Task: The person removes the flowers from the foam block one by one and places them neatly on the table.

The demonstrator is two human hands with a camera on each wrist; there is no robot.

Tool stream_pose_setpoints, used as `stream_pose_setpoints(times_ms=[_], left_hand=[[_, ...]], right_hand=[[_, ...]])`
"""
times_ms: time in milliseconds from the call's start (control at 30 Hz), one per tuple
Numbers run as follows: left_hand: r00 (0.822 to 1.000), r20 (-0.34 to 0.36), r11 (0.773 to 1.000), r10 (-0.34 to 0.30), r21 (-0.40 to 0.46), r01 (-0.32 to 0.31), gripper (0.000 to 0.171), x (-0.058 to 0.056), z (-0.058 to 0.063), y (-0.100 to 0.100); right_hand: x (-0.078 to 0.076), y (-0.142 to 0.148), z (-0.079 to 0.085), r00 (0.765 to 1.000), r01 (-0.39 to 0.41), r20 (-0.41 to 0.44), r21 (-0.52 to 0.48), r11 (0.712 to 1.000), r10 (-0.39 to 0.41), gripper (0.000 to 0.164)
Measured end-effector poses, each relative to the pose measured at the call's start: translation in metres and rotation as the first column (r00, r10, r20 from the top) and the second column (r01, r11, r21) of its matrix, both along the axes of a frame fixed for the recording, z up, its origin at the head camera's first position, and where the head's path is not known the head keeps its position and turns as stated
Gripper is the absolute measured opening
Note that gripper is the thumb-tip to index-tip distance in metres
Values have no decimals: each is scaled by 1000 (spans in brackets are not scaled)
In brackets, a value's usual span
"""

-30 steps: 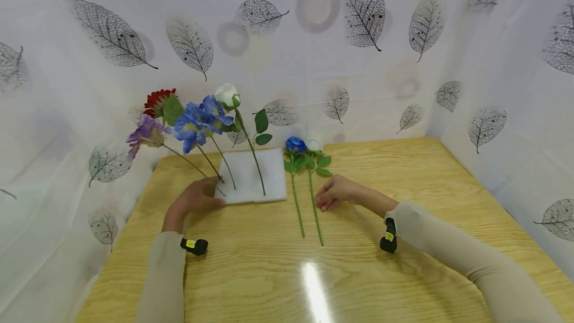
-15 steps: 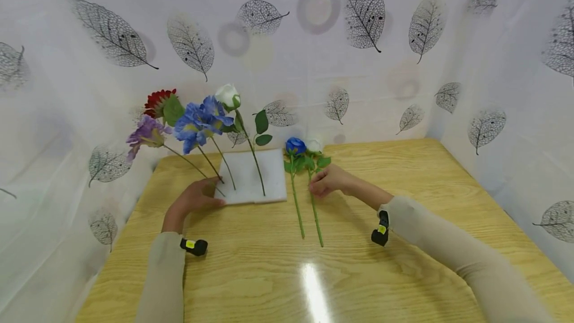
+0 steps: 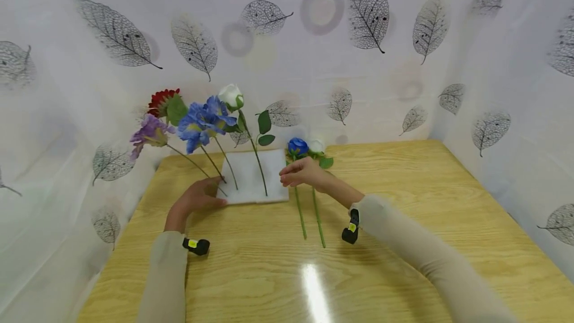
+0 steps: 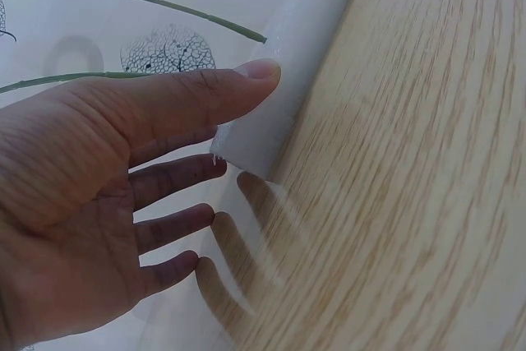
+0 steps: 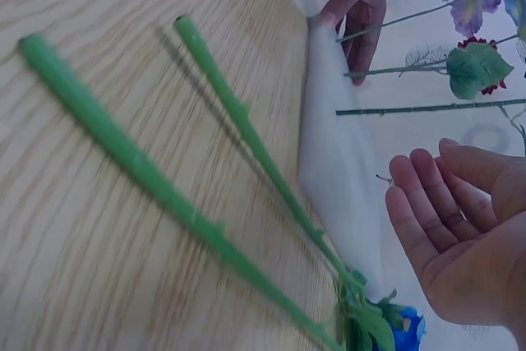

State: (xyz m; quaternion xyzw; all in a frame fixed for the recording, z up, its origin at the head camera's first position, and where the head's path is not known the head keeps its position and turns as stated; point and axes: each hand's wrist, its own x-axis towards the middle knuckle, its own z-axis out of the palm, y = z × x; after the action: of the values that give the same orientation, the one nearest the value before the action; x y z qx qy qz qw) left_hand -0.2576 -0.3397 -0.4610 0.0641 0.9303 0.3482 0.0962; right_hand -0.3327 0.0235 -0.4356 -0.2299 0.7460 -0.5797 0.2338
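Observation:
My left hand [image 3: 199,197] rests against the left end of a white foam block [image 3: 275,173]. In the left wrist view its thumb [image 4: 246,80] presses the block's edge while the other fingers spread beside it. From the foam rise a purple iris [image 3: 150,132], a blue iris [image 3: 197,123], a red flower [image 3: 162,102] and a white rose [image 3: 230,95]. My right hand [image 3: 305,172], empty with fingers loosely bent, hovers over the block's right edge. A blue rose [image 3: 298,147] and another white rose [image 3: 316,145] lie on the table, stems partly hidden under that hand.
The wooden table [image 3: 251,263] reaches a pale leaf-print curtain [image 3: 305,64] at the back and sides. A black wrist camera [image 3: 197,246] sits on the left wrist and another black wrist camera [image 3: 351,233] on the right.
My right hand has moved left and away from me, from beside the lying white rose's stem, across both stems to the foam's right edge. My left hand has stayed on the foam.

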Motion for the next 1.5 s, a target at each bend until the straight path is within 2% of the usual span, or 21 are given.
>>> stream_pose_setpoints(times_ms=[167,400,700,1133,1367,1500], left_hand=[[1000,2,1000,5,14,-5,86,1,0,2],[1000,-10,999,-10,-38,10,87,0,1,2],[1000,-15,998,-22,-53,21,88,-1,4,2],[1000,-2,999,-4,-40,4,88,-2,-1,0],[1000,-1,999,-17,37,17,86,-1,2,1],[1000,1,999,-11,42,11,85,0,3,2]], right_hand=[[2,-16,0,1000,12,18,-29,1000,-12,29],[6,-32,1,1000,8,18,-17,1000,-8,34],[5,-46,-5,999,24,27,-6,1000,-24,27],[8,-53,-10,999,33,3,26,999,-33,27],[10,-56,-10,998,58,3,31,998,-58,24],[9,-57,-12,998,65,-5,32,997,-65,22]])
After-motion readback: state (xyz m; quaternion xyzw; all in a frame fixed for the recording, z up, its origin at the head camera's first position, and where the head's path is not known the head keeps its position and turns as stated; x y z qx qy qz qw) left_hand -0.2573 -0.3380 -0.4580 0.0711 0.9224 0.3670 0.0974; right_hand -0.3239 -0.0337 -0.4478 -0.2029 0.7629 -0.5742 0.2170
